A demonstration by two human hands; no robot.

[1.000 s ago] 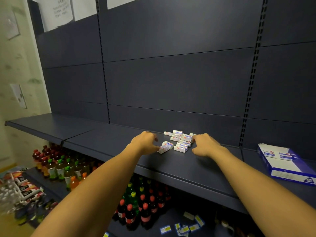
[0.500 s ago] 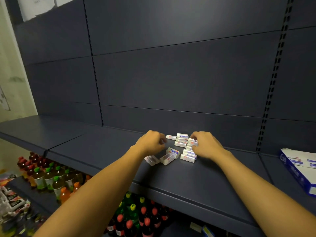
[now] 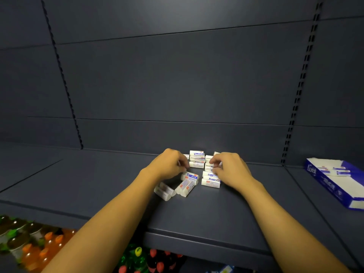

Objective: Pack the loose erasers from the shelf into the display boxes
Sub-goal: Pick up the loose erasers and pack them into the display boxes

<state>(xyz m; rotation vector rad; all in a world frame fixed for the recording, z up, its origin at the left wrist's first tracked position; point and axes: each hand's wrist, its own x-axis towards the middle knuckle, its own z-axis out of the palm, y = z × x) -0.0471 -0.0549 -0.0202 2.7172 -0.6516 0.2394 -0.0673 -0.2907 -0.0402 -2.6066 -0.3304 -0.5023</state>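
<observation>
Several loose white erasers (image 3: 197, 160) with blue and red labels lie in a small heap on the dark shelf (image 3: 118, 194), near its back wall. Three more erasers (image 3: 186, 185) lie tipped over at the front of the heap. My left hand (image 3: 167, 166) rests on the heap's left side with fingers curled on the erasers. My right hand (image 3: 229, 169) is at the right side, fingertips pinching an eraser (image 3: 209, 166) in the stack. A blue and white display box (image 3: 334, 180) sits on the shelf at the far right with a few erasers inside.
The shelf's front edge (image 3: 197, 239) runs below my forearms. Bottled drinks (image 3: 29, 243) with green, orange and red caps stand on the lower shelf. Dark back panels and slotted uprights (image 3: 295, 105) rise behind the heap.
The view has moved closer and to the right. Both hands have closed in on the heap, and a few erasers at the front left have toppled toward me.
</observation>
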